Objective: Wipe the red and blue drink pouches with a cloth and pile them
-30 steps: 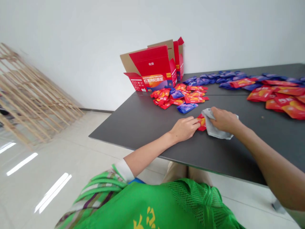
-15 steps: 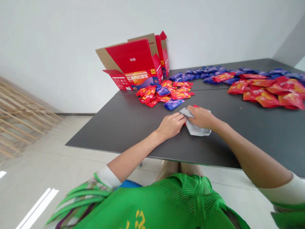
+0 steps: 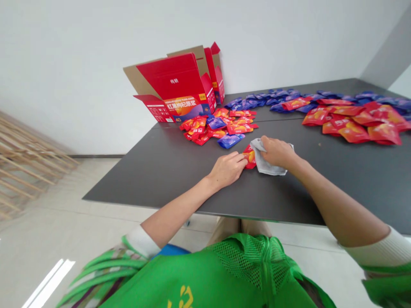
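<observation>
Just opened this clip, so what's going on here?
A person stands at a dark table. The left hand holds the left end of a red pouch, while the right hand presses a grey cloth over its other side. Just beyond lies a small heap of pouches, mostly red with some blue, in front of an open red box; another box stands behind. More red pouches and blue pouches lie further right.

We wear a bright green vest [image 3: 154, 282] with mesh panels [image 3: 234, 259] and a yellow print [image 3: 183, 297]. Our left sleeve [image 3: 102, 267] mixes green, white and purple stripes above a white cuff [image 3: 143, 240]; our right cuff [image 3: 382, 250] is ribbed and white. Our trousers [image 3: 226, 229] are beige, our left hand [image 3: 227, 169] and right hand [image 3: 278, 152] bare.
</observation>
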Motion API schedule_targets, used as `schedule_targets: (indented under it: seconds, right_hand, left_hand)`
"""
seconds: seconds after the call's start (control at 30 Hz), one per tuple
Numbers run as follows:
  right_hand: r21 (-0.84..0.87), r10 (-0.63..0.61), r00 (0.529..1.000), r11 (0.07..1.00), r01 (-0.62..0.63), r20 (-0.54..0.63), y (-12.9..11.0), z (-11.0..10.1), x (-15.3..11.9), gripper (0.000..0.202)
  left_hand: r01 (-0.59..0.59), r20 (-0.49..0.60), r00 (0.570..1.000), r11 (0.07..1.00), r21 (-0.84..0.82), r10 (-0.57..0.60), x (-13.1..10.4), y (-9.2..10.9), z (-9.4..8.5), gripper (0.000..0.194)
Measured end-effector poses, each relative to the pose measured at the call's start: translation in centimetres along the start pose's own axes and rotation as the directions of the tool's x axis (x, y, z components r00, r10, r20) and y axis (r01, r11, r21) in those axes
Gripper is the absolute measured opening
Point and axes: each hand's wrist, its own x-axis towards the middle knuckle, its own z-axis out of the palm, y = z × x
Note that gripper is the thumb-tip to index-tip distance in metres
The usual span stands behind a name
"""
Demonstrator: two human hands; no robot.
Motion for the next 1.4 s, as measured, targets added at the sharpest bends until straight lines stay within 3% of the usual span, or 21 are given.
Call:
schedule_targets:
  seconds: [0.13,0.3,0.47,0.5,0.63,0.8,0.87,0.97,1.17,1.3,1.4]
  right_hand:
    - [0.069,-0.207,0.978,0.976,0.204,0.029,-0.5,0.0,-0.1,0.025]
    - [-0.003,0.019,1.0,1.0,-0.019,0.005,-0.3,-0.1,0.0,0.027]
    - [0.07,-0.217,0.976,0.974,0.215,0.029,-0.5,-0.1,-0.2,0.027]
    - [0.068,-0.212,0.977,0.975,0.21,0.022,-0.5,0.0,-0.2,0.027]
    - [-0.016,0.006,1.0,1.0,-0.006,0.013,-0.2,-0.2,0.0,0.026]
    - [0.051,-0.207,0.977,0.977,0.205,0.05,-0.7,-0.3,-0.4,0.028]
    - [0.043,-0.157,0.987,0.987,0.155,0.043,-0.6,-0.3,-0.3,0.027]
    - [-0.015,0.016,1.0,1.0,-0.016,0.023,-0.1,-0.4,-0.2,0.028]
    - [0.068,-0.195,0.979,0.979,0.191,0.063,-1.0,-0.3,-0.6,0.029]
    - [0.0,0.057,0.997,0.998,-0.057,0.052,0.0,-0.5,-0.2,0.027]
    - [-0.02,0.263,0.96,0.965,-0.262,0.1,2.2,-0.8,0.2,0.027]
  left_hand:
    - [0.015,0.012,1.0,1.0,0.002,-0.015,0.0,0.0,0.0,0.024]
    - [0.002,-0.002,1.0,1.0,0.004,-0.002,0.0,0.0,-0.1,0.025]
    - [0.01,0.004,1.0,1.0,-0.001,-0.01,0.0,0.0,0.0,0.024]
    - [0.01,0.003,1.0,1.0,0.001,-0.01,0.0,0.0,0.0,0.023]
    - [-0.002,-0.006,1.0,1.0,0.004,0.002,0.0,0.0,0.0,0.024]
    - [0.013,0.027,1.0,1.0,0.008,-0.013,0.0,0.0,-0.1,0.023]
    - [0.015,0.027,1.0,1.0,0.019,-0.016,0.0,0.0,-0.1,0.023]
    - [0.012,0.015,1.0,1.0,0.026,-0.012,0.0,0.0,-0.1,0.024]
    - [0.01,0.022,1.0,1.0,0.03,-0.011,0.0,0.0,-0.1,0.022]
    - [0.022,-0.001,1.0,0.999,0.034,-0.022,0.0,-0.2,-0.3,0.02]
    - [0.102,-0.053,0.993,0.994,0.032,-0.101,-0.1,-1.2,-0.7,0.02]
